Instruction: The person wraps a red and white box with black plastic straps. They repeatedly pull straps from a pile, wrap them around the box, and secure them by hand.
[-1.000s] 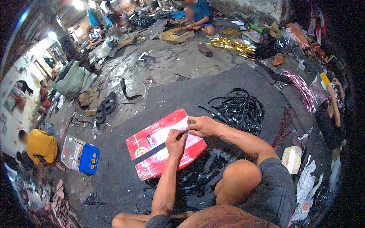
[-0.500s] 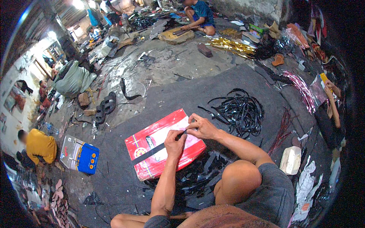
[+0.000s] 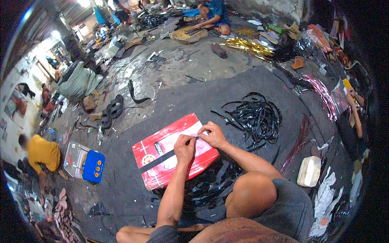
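Observation:
In front of me lies a red and white box (image 3: pixel 178 133) with a shiny, wrinkled wrap. Across its top runs a flat black strip (image 3: pixel 157 162), lying diagonally from the left edge toward my hands. My left hand (image 3: pixel 184 149) pinches the strip over the middle of the box. Close beside it on the right, my right hand (image 3: pixel 212 135) pinches the same strip between thumb and finger, with a short piece showing between the hands. Under and behind the box's near side, a heap of glossy black strips (image 3: pixel 210 184) is partly hidden by my arms and knee.
A tangled pile of black strips (image 3: pixel 259 117) lies right of the box on the dark mat (image 3: pixel 182 97). To the left stands a blue and clear container (image 3: pixel 94 167), near a person in yellow (image 3: pixel 43 153). A pale block (image 3: pixel 309 171) sits at right; another person (image 3: pixel 214 16) sits far off.
Both hands stay together on the black strip, with only small finger movements. The right hand's fingers have shifted slightly. The view has moved a little.

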`<action>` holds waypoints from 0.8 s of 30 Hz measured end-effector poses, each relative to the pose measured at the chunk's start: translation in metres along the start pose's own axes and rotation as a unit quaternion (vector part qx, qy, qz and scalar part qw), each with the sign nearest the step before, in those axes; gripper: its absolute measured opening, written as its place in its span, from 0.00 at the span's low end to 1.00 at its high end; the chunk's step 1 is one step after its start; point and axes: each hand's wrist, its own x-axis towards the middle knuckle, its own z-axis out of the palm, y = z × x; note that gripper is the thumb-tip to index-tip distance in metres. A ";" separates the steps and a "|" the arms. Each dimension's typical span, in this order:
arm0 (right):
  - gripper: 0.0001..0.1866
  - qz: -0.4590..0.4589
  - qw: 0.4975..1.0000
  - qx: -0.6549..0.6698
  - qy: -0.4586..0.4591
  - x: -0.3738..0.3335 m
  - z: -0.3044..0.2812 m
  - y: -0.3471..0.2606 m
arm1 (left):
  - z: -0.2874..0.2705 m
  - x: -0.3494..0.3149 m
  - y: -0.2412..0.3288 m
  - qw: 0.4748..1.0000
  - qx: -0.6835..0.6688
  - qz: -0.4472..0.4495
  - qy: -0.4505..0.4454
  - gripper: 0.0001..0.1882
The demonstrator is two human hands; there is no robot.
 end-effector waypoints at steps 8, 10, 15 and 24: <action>0.17 0.086 0.996 -0.002 -0.021 0.000 -0.011 -0.029 | -0.004 0.018 -0.007 0.995 0.061 0.039 -0.072 0.08; 0.20 0.101 0.993 0.054 0.004 -0.002 -0.009 -0.021 | -0.003 0.017 -0.007 0.996 -0.007 0.018 -0.081 0.07; 0.18 0.107 0.994 0.007 -0.035 -0.009 -0.009 -0.010 | 0.014 0.012 0.004 0.996 -0.073 0.034 -0.039 0.04; 0.13 0.294 0.870 0.390 -0.073 -0.012 -0.015 0.014 | 0.024 0.014 0.010 0.992 -0.102 0.062 -0.042 0.04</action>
